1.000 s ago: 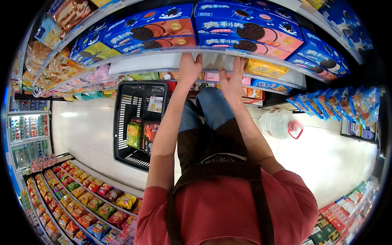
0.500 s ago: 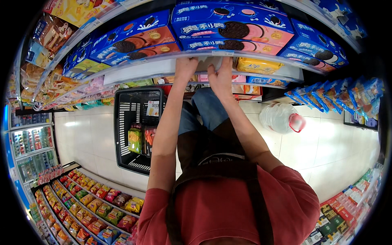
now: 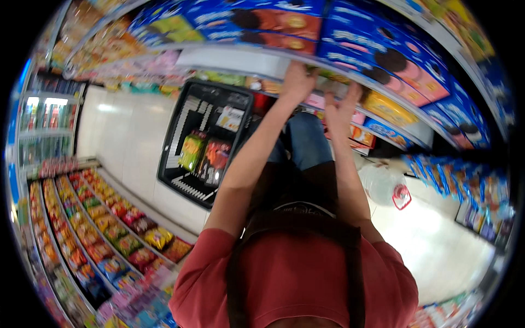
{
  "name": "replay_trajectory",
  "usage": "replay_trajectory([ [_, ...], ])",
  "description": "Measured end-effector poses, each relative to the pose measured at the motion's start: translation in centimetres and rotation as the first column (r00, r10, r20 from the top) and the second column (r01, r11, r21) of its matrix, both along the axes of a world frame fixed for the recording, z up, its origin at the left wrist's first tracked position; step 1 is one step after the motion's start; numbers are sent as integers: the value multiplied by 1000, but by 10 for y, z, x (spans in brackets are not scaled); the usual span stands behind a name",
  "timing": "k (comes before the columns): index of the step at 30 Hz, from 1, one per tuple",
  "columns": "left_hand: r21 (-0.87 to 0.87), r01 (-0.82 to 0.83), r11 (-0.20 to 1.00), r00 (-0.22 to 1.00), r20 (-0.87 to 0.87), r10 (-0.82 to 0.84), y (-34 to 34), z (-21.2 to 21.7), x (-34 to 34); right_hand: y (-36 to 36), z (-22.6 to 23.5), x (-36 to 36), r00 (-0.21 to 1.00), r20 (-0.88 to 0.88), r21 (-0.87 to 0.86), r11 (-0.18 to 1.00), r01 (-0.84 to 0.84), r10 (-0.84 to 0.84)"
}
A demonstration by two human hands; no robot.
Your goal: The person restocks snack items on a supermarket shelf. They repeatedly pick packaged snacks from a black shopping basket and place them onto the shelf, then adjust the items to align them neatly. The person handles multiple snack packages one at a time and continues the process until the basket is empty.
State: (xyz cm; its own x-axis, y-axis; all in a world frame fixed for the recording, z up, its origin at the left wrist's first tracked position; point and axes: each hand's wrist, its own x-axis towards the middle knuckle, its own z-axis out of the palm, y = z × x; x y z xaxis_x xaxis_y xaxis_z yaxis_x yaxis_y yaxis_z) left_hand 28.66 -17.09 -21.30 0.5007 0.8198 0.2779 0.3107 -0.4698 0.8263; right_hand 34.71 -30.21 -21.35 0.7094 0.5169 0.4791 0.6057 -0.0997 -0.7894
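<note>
My left hand (image 3: 298, 85) reaches into a lower shelf of snacks, its fingertips hidden beneath the price rail (image 3: 268, 53) of the shelf above. Just right of it is my right hand (image 3: 342, 109), thumb and fingers apart, reaching into the same shelf next to a yellow package (image 3: 387, 108). Blurred green and brownish packs show between the two hands; whether either hand touches them I cannot make out. Over my hands stand blue cookie boxes with pink fronts (image 3: 377, 60) and with brown fronts (image 3: 273, 24).
A black shopping basket (image 3: 170, 143) holding several packages stands on the floor at my left. On my right is a large clear water bottle (image 3: 377, 183) with a red handle, near hanging blue snack bags (image 3: 454, 177). Racks of colourful chip bags (image 3: 117, 218) line the lower left.
The view has turned, so the shelf slants down to the right and the basket looks closer. Both hands remain at the lower shelf, now farther right in the picture.
</note>
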Motion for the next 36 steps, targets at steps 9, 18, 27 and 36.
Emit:
replay_trajectory([
  [9,51,-133,990,953,280,113,-26,33,-59,-12,31,-55,950,-171,104,964,-246,261],
  [18,-116,-340,933,873,330,359,-51,36,-164,-8,42,-128,870,-84,32,874,-485,486],
  [27,-437,-557,706,661,280,696,-76,-34,-292,11,-3,-213,631,-108,-170,611,-773,768],
  [36,-488,-738,467,496,79,865,-116,-118,-389,46,-67,-290,389,-168,-333,319,-887,906],
])
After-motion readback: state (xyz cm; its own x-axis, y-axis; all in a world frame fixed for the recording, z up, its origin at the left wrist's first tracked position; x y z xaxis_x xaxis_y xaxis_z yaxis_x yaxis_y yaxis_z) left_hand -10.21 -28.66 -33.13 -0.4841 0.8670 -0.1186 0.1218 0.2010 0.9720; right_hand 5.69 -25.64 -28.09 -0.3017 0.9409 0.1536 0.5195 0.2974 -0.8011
